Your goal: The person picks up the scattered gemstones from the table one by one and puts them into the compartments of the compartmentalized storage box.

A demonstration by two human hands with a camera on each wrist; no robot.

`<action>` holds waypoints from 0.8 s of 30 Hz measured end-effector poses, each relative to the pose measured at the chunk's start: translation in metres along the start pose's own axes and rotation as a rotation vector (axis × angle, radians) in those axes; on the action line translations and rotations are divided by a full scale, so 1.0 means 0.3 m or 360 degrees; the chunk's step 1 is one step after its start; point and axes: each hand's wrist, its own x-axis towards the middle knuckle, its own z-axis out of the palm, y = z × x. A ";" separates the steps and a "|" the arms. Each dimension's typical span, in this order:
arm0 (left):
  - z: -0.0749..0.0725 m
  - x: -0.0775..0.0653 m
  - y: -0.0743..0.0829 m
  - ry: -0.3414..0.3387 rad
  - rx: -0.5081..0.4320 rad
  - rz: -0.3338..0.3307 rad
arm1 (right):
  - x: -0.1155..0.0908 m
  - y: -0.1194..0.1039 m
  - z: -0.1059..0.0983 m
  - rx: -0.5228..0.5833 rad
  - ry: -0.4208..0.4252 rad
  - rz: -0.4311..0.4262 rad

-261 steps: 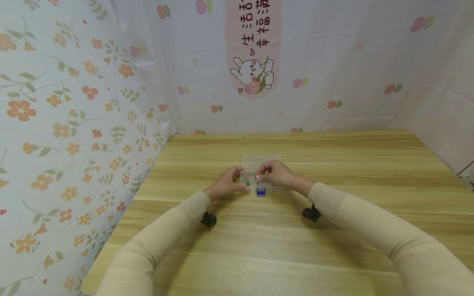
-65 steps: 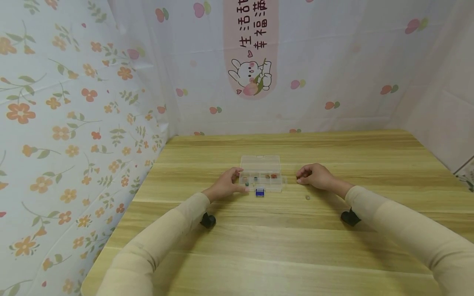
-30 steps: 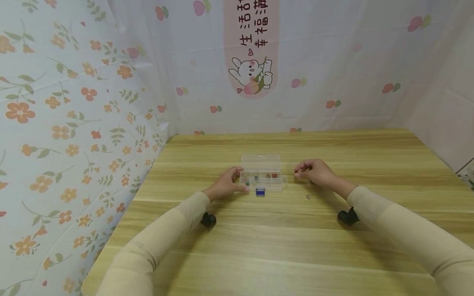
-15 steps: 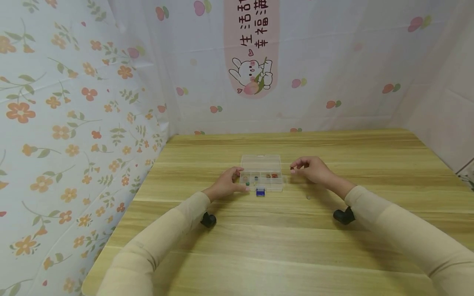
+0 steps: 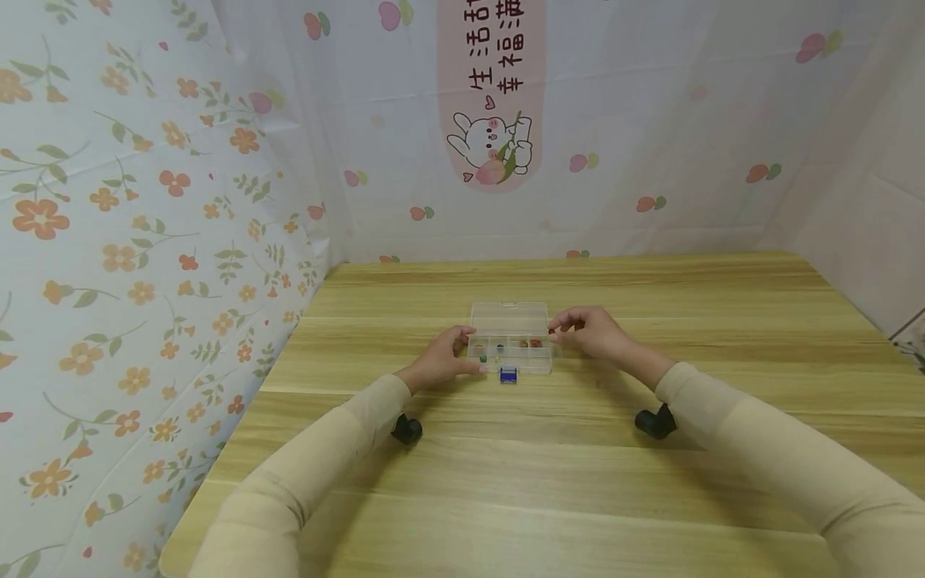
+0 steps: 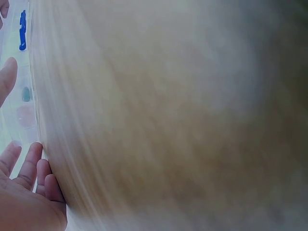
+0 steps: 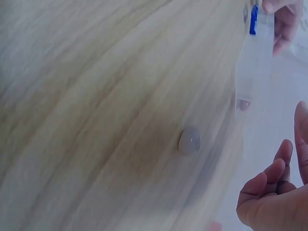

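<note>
On the table stands a clear compartment box (image 5: 540, 364) with its lid raised at the back and a blue latch (image 5: 509, 375) at the front. My left hand (image 5: 442, 355) grips the left end, thumb at the front and fingers behind. At the box's right end my right hand (image 5: 594, 331) pinches a small dark red stone (image 5: 552, 331) between thumb and fingertips. Reddish stones (image 5: 535, 343), a brownish one (image 5: 523, 343), a dark one (image 5: 500, 348) and a green one (image 5: 483, 359) lie in separate compartments. In the right wrist view the pinching fingertips are partly cut off.
A pale rounded stone (image 7: 189, 140) lies on the wooden table (image 5: 462, 482), outside the box on its right side. A black wrist camera (image 5: 655, 422) hangs below each sleeve. Patterned cloth (image 5: 621, 128) hangs behind the table and along its left side.
My right hand lifts the dark red stone off the table right of the box and carries it left to the box's right end. My left hand stays on the box.
</note>
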 end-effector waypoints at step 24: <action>-0.003 -0.005 0.002 -0.0006 -0.0002 0.0022 | 0.025 -0.045 0.097 0.0004 -0.0103 -0.0014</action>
